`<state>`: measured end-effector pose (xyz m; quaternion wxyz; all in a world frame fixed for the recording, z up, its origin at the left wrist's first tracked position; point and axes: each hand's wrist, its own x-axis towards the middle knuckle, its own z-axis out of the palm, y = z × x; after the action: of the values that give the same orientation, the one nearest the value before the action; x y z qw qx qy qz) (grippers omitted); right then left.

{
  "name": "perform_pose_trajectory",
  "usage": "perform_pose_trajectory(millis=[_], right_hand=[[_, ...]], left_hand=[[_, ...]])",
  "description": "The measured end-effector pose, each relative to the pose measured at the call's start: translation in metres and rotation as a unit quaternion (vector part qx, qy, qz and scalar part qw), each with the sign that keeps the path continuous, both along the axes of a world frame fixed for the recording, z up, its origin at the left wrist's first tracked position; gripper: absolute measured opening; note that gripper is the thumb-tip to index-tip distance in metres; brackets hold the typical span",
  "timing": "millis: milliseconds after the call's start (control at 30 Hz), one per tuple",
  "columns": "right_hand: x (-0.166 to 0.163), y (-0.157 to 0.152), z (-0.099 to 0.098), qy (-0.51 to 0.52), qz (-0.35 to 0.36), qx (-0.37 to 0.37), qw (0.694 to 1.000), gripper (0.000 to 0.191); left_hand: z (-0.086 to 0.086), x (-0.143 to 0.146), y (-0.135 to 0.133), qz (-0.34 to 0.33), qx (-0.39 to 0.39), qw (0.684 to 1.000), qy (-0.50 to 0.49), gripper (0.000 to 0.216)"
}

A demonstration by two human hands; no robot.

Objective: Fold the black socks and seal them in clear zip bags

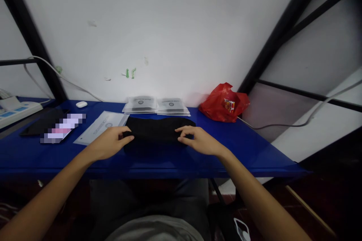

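Observation:
A black piece of cloth (155, 130), wide and folded, lies on the blue table in front of me. My left hand (113, 141) pinches its left end between thumb and fingers. At the opposite end, my right hand (196, 139) has its thumb and fingertips closed on the cloth's right side. Left of the cloth, close to my left hand, a flat frosted plastic bag (103, 126) with a printed logo rests on the table. The exact kind of the black cloth does not show.
Two stacks of frosted packets, a left stack (140, 104) and a right stack (172, 106), stand by the wall. A red plastic bag (219, 101) sits at right. Phones (63, 128), a white case (82, 104) and a power strip (21, 113) are at left on the blue table (243, 150).

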<state>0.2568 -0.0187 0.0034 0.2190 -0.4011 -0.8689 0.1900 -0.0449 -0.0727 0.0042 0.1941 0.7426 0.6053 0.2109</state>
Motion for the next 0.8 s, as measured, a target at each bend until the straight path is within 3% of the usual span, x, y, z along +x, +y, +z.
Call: perform_pose_trajectory(millis=[167, 367, 467, 533, 633, 700, 800], right_hand=[[-0.013, 0.031, -0.002, -0.009, -0.057, 0.017, 0.998, 0.021], [-0.026, 0.053, -0.037, -0.09, -0.11, 0.111, 0.984, 0.01], [-0.028, 0.054, -0.049, -0.101, -0.123, 0.167, 0.973, 0.022], [-0.026, 0.051, -0.05, -0.083, -0.126, 0.195, 0.969, 0.027], [-0.018, 0.039, -0.043, -0.049, -0.083, 0.196, 0.976, 0.032], [-0.011, 0.028, -0.038, -0.053, -0.03, 0.153, 0.986, 0.044], [-0.001, 0.014, -0.036, -0.101, 0.013, 0.088, 0.991, 0.059]], left_hand=[[-0.008, 0.002, 0.029, 0.067, 0.001, 0.997, 0.025, 0.025], [-0.034, 0.009, 0.044, 0.141, -0.003, 0.976, 0.167, 0.029], [-0.035, 0.018, 0.038, 0.144, 0.046, 0.956, 0.253, 0.029], [-0.031, 0.023, 0.032, 0.121, 0.096, 0.945, 0.289, 0.031], [-0.024, 0.025, 0.023, 0.02, 0.132, 0.955, 0.265, 0.035], [-0.024, 0.021, 0.017, -0.05, 0.104, 0.967, 0.226, 0.038], [-0.029, 0.011, 0.011, -0.088, 0.038, 0.975, 0.202, 0.049]])
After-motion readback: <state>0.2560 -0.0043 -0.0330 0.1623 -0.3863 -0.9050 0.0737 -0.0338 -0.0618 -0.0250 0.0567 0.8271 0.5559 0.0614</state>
